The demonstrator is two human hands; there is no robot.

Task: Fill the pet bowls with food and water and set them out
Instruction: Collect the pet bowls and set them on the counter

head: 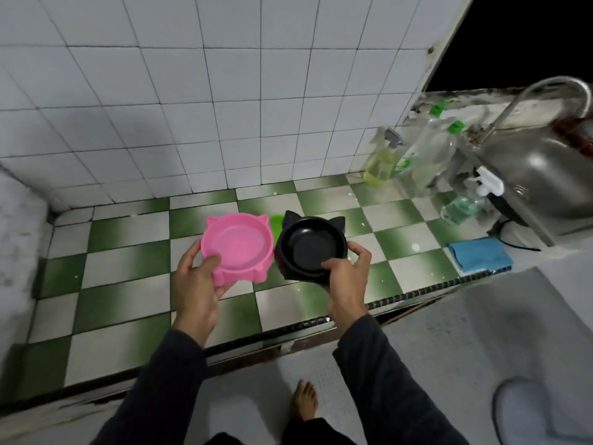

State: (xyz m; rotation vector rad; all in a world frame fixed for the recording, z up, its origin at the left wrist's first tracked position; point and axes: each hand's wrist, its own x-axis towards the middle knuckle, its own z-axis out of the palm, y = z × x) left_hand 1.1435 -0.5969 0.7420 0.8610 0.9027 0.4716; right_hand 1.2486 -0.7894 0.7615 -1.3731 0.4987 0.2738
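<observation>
My left hand point(195, 284) grips the near rim of a pink cat-eared pet bowl point(239, 244), thumb over the edge. Beside it, my right hand point(348, 274) grips the near rim of a black cat-eared pet bowl point(309, 245) the same way. Both bowls hang side by side, nearly touching, just above the green-and-white checkered counter point(128, 261). Nothing shows inside either bowl. Part of a small green thing point(276, 221) peeks out behind them.
At the right stand a steel sink point(539, 175) with a curved tap point(545, 91), several spray and soap bottles point(382, 162), and a folded blue cloth point(479, 255) near the counter's front edge. White tiled wall behind. My bare foot point(305, 401) stands on the grey floor.
</observation>
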